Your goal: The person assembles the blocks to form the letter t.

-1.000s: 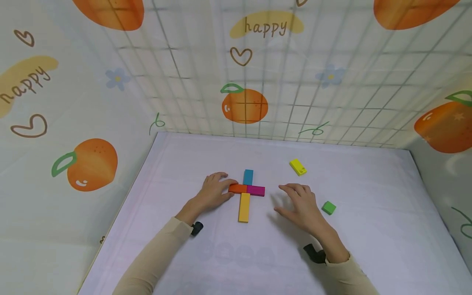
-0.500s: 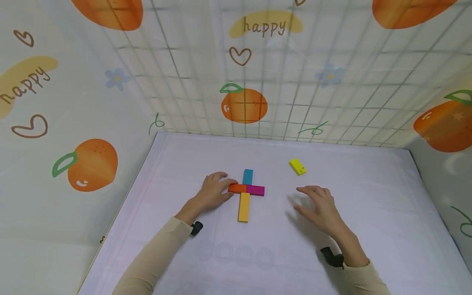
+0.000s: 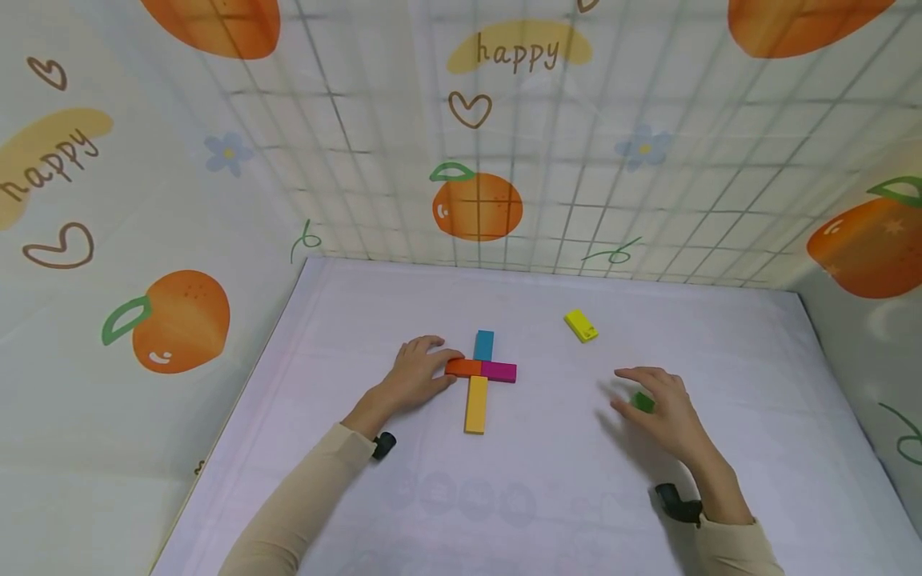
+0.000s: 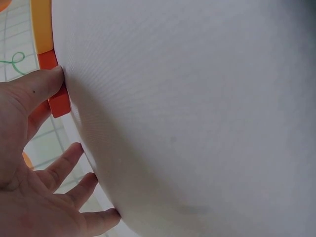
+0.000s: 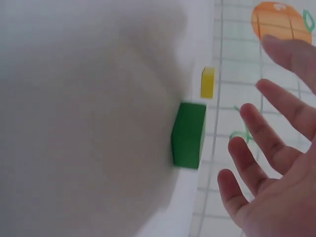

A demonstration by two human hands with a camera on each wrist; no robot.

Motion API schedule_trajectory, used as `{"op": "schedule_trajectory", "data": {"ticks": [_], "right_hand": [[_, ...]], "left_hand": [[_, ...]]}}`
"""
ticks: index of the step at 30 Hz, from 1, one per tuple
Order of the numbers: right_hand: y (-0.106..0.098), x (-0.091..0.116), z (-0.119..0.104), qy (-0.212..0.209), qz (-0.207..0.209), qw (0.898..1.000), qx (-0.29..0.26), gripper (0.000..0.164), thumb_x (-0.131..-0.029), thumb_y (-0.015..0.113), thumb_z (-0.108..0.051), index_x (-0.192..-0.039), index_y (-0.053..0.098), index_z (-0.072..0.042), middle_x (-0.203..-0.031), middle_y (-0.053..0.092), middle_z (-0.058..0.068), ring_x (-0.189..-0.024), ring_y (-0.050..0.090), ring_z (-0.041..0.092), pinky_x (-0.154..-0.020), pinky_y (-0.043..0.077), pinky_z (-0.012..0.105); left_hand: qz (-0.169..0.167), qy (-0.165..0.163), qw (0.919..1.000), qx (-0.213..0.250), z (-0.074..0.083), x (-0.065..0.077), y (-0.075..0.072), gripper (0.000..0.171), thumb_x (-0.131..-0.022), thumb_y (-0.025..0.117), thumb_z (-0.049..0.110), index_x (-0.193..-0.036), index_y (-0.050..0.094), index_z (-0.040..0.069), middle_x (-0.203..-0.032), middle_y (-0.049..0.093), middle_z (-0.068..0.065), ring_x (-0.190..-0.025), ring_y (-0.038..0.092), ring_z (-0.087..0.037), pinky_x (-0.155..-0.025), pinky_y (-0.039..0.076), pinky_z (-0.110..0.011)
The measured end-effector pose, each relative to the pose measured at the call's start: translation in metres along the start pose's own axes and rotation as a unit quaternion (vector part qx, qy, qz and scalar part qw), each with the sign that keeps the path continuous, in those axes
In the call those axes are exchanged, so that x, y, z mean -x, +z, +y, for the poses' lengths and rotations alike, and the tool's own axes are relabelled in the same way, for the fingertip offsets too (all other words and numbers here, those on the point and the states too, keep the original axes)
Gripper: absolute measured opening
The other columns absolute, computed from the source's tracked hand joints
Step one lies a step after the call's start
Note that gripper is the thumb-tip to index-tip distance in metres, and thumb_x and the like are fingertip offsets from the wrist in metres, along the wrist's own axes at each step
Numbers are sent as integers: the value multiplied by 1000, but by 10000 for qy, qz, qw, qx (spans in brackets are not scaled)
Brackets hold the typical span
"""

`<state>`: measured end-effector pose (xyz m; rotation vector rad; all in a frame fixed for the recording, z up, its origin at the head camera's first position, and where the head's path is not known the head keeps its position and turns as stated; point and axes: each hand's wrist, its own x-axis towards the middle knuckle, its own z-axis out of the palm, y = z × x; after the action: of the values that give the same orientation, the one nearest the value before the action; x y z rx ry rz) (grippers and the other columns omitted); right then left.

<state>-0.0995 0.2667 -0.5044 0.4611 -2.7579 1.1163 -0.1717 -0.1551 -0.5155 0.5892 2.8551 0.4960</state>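
My left hand (image 3: 418, 374) pinches the orange block (image 3: 461, 367) between thumb and index finger, its other fingertips on the table in the left wrist view. Against the orange block's right end lies a magenta block (image 3: 499, 372). A blue block (image 3: 484, 346) extends behind that pair, and a longer orange-yellow block (image 3: 476, 406) extends in front, making a cross. My right hand (image 3: 666, 408) hovers over the small green block (image 3: 643, 402), fingers spread and holding nothing. In the right wrist view the green block (image 5: 189, 136) sits apart from the fingers.
A bright yellow block (image 3: 580, 326) lies behind and left of the green one. The white tabletop (image 3: 562, 512) meets a back wall (image 3: 389, 232) printed with oranges, and side walls (image 3: 72, 344) flank it.
My right hand has moved right, away from the cross of blocks, to above the green block. The left hand and the blocks have stayed in place.
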Motion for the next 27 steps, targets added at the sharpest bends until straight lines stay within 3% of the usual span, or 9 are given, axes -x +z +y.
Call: {"op": "schedule_trajectory", "data": {"ticks": [17,27], "right_hand": [[-27,11,30,416,-936,9946,-181,53,-84,81,-12,-132,61,-3,-130,53,22,-121,38,46,-90,32,63],[-27,12,37,329,-995,9945,10,56,-77,81,-1,-129,62,-2,-128,55,26,-117,41,46,-89,31,58]], "left_hand": [[26,-1,10000,-21,0,-1,1,42,-95,68,37,-136,62,32,-149,43,-9,-140,30,-30,-112,26,-57],[5,3,10000,26,-1,-2,2,42,-96,68,37,-137,62,32,-149,43,-10,-140,30,-31,-113,25,-58]]}}
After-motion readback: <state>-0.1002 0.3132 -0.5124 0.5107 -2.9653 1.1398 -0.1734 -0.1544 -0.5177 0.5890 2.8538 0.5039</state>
